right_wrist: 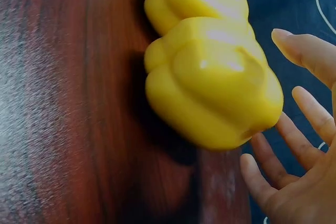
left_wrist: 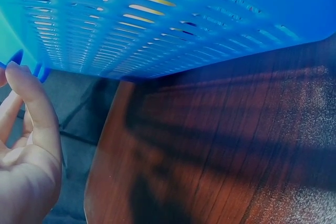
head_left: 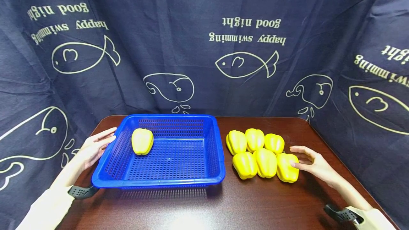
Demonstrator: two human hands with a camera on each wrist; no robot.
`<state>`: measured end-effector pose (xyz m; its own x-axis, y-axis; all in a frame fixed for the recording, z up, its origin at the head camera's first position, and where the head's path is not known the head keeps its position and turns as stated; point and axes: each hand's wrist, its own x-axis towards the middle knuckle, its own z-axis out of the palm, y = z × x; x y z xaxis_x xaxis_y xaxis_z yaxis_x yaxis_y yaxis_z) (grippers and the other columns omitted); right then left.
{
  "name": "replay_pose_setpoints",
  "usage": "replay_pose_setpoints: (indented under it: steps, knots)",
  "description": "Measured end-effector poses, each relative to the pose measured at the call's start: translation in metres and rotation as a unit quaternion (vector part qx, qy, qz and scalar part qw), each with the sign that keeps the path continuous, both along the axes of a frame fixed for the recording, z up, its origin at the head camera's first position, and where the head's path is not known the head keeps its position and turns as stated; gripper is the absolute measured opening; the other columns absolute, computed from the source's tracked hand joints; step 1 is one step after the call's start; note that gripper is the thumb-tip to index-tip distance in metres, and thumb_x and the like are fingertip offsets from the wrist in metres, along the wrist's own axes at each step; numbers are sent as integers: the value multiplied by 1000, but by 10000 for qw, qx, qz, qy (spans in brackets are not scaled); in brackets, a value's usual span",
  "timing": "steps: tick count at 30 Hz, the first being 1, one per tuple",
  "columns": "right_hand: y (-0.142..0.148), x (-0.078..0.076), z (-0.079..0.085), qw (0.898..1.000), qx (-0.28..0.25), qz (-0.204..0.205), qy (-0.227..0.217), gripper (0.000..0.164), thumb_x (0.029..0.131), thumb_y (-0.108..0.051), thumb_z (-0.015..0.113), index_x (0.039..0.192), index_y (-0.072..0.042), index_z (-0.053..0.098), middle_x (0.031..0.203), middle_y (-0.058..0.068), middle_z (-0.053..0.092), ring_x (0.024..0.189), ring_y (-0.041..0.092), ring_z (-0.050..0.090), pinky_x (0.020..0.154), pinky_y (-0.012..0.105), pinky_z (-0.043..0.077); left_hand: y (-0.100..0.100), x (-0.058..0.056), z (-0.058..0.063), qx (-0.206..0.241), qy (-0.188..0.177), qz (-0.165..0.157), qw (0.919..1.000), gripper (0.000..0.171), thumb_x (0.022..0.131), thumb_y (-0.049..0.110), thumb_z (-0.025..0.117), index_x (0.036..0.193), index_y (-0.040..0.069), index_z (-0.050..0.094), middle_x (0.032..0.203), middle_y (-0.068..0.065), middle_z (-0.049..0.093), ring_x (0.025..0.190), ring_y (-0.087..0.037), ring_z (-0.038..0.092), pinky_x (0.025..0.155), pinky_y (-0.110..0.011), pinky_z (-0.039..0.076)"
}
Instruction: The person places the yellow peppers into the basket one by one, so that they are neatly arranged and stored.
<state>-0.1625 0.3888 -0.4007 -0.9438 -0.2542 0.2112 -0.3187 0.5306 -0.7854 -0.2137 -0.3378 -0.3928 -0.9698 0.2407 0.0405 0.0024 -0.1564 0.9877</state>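
Note:
A blue plastic basket (head_left: 166,182) with slotted walls stands on the left half of the table, one yellow bell pepper (head_left: 142,141) inside at its left end. My left hand (head_left: 96,148) holds the basket's left rim; in the left wrist view the fingertips (left_wrist: 18,72) meet the rim. On the right, several yellow bell peppers lie close together in two rows. Beside the right-hand pepper of the front row (head_left: 287,168) is my right hand (head_left: 314,164), thumb and fingers spread at its right side. The right wrist view shows these fingers (right_wrist: 296,140) apart around that pepper's end.
The dark red-brown wooden table (head_left: 243,205) reflects a bright light at its front. A navy curtain (head_left: 198,45) with fish drawings hangs right behind it and along both sides. Black bands (head_left: 83,191) circle both wrists.

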Motion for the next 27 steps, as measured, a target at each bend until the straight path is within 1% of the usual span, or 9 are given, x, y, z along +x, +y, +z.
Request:
replay_pose_setpoints:
  steps: [6,11,17,20,22,27]
  knots:
    - [3,5,-6,9998,-138,-57,-102,48,86,-2,68,130,-2,51,117,-29,55,101,-5,60,80,11,49,0,0,-1,-101,-59,57,9999,36,100,7,48,118,34,63,105,15,69,89,-5,68,72,-22,56]
    - [4,6,-14,9992,-320,-75,-213,51,85,-1,69,132,0,49,117,-27,57,101,-5,60,80,12,49,0,0,-1,25,-15,28,10000,37,100,6,47,119,32,64,105,14,69,89,-6,68,72,-22,56]
    - [3,8,-18,9978,-521,19,-399,49,87,0,66,132,-3,48,112,-22,62,99,-5,61,77,14,50,0,-1,-2,117,-8,-26,9999,38,101,4,45,119,31,64,106,13,69,89,-6,68,72,-22,56]
    - [2,9,-19,9970,-606,37,-474,49,88,0,65,134,-1,46,112,-23,62,99,-5,61,76,15,50,-1,0,-2,102,-42,-3,9999,38,101,4,45,119,31,63,106,14,69,89,-6,68,72,-22,56]
    - [1,9,-20,9965,-672,22,-489,49,88,1,64,134,-1,46,113,-24,61,99,-5,61,77,15,50,-1,0,-1,107,-60,3,9999,37,101,5,46,120,31,63,106,14,69,89,-6,68,72,-22,56]
    - [0,11,-21,9958,-763,-35,-509,49,89,0,63,135,-11,48,115,-26,59,98,-5,62,77,15,50,0,0,-1,149,-50,-39,9999,38,101,4,45,120,31,63,106,14,68,89,-6,68,72,-22,56]
